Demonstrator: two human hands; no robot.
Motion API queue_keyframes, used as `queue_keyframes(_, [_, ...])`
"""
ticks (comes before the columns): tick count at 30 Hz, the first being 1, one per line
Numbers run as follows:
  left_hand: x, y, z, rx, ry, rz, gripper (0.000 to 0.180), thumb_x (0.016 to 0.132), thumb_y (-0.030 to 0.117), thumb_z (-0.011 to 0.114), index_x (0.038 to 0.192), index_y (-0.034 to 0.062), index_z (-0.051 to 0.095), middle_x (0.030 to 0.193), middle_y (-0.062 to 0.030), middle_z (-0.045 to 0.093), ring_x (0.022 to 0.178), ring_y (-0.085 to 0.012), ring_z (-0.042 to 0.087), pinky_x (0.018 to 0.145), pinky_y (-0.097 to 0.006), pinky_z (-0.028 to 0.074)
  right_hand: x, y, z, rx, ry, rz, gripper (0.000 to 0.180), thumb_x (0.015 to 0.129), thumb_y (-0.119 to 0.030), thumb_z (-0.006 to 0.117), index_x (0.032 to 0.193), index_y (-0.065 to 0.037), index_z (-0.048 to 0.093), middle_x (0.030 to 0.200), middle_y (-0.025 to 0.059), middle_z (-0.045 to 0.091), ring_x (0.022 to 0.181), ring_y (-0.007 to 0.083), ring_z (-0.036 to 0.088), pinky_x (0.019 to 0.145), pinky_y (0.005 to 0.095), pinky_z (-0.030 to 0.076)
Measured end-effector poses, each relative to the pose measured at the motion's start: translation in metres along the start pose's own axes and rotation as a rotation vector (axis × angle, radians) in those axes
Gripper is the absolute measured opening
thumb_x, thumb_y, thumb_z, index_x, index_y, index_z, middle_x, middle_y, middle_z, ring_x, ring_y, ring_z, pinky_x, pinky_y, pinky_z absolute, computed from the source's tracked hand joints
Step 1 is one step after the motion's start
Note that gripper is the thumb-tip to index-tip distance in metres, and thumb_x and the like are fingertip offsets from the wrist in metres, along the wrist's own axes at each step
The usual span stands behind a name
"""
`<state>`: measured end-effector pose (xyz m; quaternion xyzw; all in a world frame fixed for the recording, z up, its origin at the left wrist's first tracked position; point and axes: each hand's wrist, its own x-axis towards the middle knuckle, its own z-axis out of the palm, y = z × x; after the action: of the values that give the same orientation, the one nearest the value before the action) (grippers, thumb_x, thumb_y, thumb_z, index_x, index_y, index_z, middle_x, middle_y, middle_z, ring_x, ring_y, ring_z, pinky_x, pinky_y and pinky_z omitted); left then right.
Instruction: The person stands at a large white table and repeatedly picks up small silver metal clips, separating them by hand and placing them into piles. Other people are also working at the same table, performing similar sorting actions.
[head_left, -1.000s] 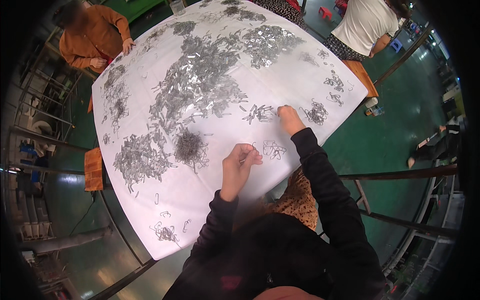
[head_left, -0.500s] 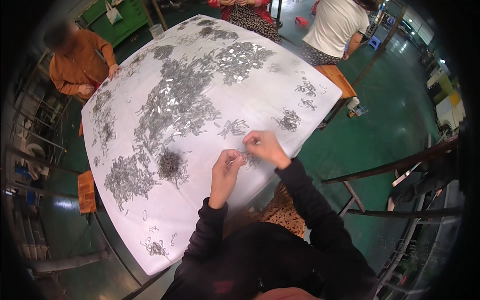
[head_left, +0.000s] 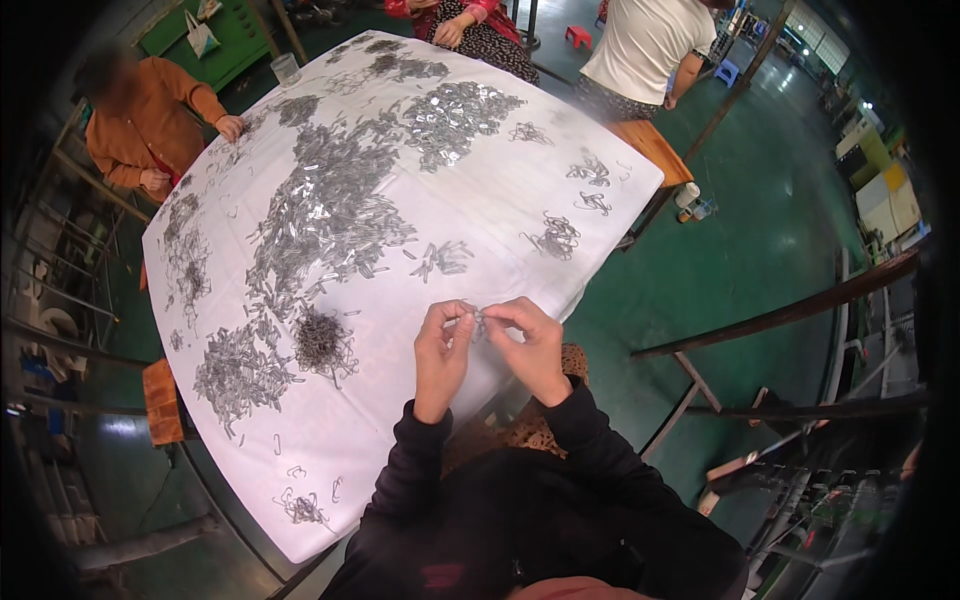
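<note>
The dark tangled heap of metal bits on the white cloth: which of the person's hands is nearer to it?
Left. The left hand is just right of the heap; the right hand lies farther right, beyond the left hand.

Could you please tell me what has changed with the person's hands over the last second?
The right hand, earlier stretched out over the table among the metal pieces, has drawn back to meet the left hand. Both now pinch a small metal piece between their fingertips. The heaps of metal pieces lie as before.
</note>
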<state>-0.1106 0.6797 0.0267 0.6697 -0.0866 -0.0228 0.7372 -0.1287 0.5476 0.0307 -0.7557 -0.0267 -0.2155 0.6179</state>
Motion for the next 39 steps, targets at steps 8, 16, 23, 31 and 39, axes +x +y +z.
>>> queue_keyframes(8, [0.0, -0.003, -0.006, -0.047, 0.064, 0.042, 0.011, 0.097, 0.009, 0.052, 0.102, -0.0002, 0.055, 0.096, -0.003, 0.059, 0.079, -0.0068, 0.052, 0.071, -0.023, 0.044, 0.004, 0.005, 0.015, -0.045, 0.039, 0.012, 0.018, 0.075, 0.008, 0.068, 0.092, 0.001, 0.07, 0.079, 0.0051, 0.063, 0.074, 0.0115, 0.063, 0.067, 0.0227, 0.05])
queue_keyframes(16, [0.002, -0.003, -0.019, -0.015, 0.044, 0.029, 0.009, 0.096, 0.007, 0.052, 0.102, 0.0017, 0.056, 0.1, -0.0018, 0.057, 0.086, -0.0082, 0.05, 0.078, -0.022, 0.043, 0.003, 0.0, 0.021, -0.077, -0.018, -0.077, 0.022, 0.075, 0.009, 0.065, 0.095, 0.001, 0.069, 0.081, 0.0074, 0.063, 0.073, 0.0134, 0.062, 0.066, 0.0246, 0.049])
queue_keyframes(23, [-0.004, -0.005, -0.012, 0.047, 0.104, 0.074, 0.009, 0.096, 0.006, 0.051, 0.102, -0.0008, 0.054, 0.099, -0.0067, 0.059, 0.086, -0.011, 0.055, 0.08, -0.025, 0.046, -0.001, -0.006, 0.018, -0.164, -0.04, -0.263, 0.024, 0.076, 0.01, 0.065, 0.098, 0.001, 0.067, 0.085, 0.01, 0.063, 0.073, 0.0183, 0.062, 0.065, 0.0279, 0.05])
queue_keyframes(31, [-0.01, -0.015, 0.001, -0.177, 0.158, 0.096, 0.009, 0.099, 0.007, 0.046, 0.103, -0.0006, 0.05, 0.093, -0.0075, 0.064, 0.087, -0.0107, 0.059, 0.076, -0.024, 0.046, 0.005, 0.003, 0.007, 0.043, 0.015, 0.034, 0.025, 0.083, 0.006, 0.062, 0.108, 0.003, 0.065, 0.089, 0.0112, 0.066, 0.076, 0.016, 0.063, 0.069, 0.0258, 0.051])
queue_keyframes(39, [-0.018, -0.01, -0.005, 0.025, 0.176, 0.058, 0.007, 0.096, 0.004, 0.05, 0.099, -0.0024, 0.05, 0.088, -0.0112, 0.066, 0.085, -0.0148, 0.063, 0.079, -0.028, 0.048, 0.115, 0.12, 0.026, -0.426, -0.271, 0.07, 0.017, 0.083, -0.01, 0.061, 0.093, 0.0, 0.07, 0.077, 0.0182, 0.066, 0.07, 0.0262, 0.063, 0.067, 0.0337, 0.05])
